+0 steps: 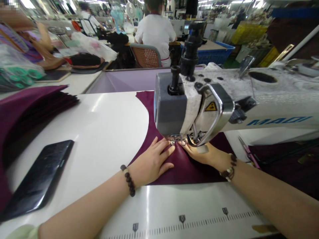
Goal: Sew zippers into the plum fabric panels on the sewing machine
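Note:
A maroon fabric piece (179,169) lies flat on the white table under the needle area of a sewing machine (171,106). My left hand (154,159) rests on the fabric just left of the presser foot (172,142), fingers spread and pressing down. On the right side of the foot, my right hand (199,152) touches the same fabric; the machine head partly covers its fingers. A dark beaded bracelet (129,181) is on my left wrist, and another bracelet (229,167) circles the right one.
A black phone (40,179) and a stack of maroon fabric pieces (32,109) lie on the left. Scissors (249,152) and dark fabric (289,162) are at right. A ruler scale (183,224) runs along the front edge. Another person (157,33) sits beyond the table.

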Action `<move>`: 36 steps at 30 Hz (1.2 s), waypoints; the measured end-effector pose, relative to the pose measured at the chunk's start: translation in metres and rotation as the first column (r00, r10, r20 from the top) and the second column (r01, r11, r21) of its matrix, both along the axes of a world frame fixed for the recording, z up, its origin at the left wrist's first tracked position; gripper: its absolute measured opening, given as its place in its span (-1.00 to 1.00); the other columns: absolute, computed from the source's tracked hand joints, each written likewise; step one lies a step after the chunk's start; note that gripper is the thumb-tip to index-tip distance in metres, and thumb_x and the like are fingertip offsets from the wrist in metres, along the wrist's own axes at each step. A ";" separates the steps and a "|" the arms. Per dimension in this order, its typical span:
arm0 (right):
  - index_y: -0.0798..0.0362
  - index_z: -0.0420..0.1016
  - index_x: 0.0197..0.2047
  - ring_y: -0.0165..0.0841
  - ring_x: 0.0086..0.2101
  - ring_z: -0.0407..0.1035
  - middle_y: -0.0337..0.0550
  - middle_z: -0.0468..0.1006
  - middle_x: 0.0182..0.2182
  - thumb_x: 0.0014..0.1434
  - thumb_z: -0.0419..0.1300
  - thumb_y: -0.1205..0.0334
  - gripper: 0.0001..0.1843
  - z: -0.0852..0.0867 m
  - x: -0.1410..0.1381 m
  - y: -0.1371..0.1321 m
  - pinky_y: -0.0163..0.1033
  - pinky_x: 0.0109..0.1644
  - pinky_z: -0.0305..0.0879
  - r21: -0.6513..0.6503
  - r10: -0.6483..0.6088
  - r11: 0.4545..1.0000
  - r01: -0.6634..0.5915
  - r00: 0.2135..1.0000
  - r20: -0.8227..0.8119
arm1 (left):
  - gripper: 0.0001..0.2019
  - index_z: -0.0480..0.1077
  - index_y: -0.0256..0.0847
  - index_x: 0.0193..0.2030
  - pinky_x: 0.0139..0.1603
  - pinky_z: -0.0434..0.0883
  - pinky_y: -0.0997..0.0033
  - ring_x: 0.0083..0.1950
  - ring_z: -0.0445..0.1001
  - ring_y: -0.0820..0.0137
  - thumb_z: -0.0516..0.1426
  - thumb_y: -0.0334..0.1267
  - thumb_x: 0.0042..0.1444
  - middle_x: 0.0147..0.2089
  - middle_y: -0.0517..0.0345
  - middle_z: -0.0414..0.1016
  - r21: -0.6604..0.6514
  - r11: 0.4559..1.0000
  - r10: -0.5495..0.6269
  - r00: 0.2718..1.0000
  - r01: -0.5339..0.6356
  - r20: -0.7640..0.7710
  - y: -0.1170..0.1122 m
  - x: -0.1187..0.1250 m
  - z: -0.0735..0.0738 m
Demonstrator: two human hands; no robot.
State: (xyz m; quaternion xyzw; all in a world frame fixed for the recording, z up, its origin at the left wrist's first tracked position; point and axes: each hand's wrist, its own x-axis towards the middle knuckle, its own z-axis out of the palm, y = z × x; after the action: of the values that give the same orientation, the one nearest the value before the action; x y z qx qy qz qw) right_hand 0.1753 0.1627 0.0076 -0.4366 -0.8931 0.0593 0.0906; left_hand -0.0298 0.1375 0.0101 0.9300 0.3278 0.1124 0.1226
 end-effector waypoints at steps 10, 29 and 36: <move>0.08 0.48 -0.19 -0.29 -0.05 0.29 -0.09 0.47 -0.13 0.21 -0.16 0.40 -0.62 -0.004 -0.001 0.005 -0.11 0.09 0.17 0.025 -0.007 1.000 0.007 1.000 -0.025 | -0.56 0.17 -0.35 0.16 0.24 0.01 -0.07 0.26 0.03 0.11 -0.03 -0.14 0.22 0.20 -0.19 0.12 0.017 0.999 -0.033 0.999 0.033 0.002 0.004 -0.002 -0.001; 0.09 0.37 0.02 -0.24 -0.08 0.29 0.03 0.40 -0.07 0.24 -0.03 0.23 -0.67 0.014 0.021 -0.076 0.05 0.09 0.12 0.118 -0.092 0.989 0.087 0.995 0.037 | -0.63 0.32 -0.40 0.02 0.16 0.24 0.12 0.10 0.32 0.15 0.05 -0.17 0.17 0.06 -0.16 0.36 0.193 0.975 0.125 0.990 -0.109 -0.072 -0.032 0.015 0.022; -0.07 0.14 0.21 0.00 0.19 -0.13 0.09 -0.03 0.22 0.22 -0.02 0.00 -0.49 -0.002 0.051 -0.036 0.26 0.09 -0.04 0.045 -0.314 0.949 0.312 0.925 0.213 | -0.48 0.22 -0.46 0.13 0.19 0.19 0.07 0.20 0.19 0.12 0.02 -0.05 0.18 0.17 -0.21 0.25 0.185 0.975 0.159 0.970 -0.124 -0.184 -0.033 0.004 0.002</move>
State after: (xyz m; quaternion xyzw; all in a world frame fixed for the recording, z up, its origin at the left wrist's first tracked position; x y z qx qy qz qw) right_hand 0.2267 0.1262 0.0060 -0.5770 -0.8167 -0.0086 0.0031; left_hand -0.0262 0.1042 0.0117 0.9178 0.3931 0.0559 0.0003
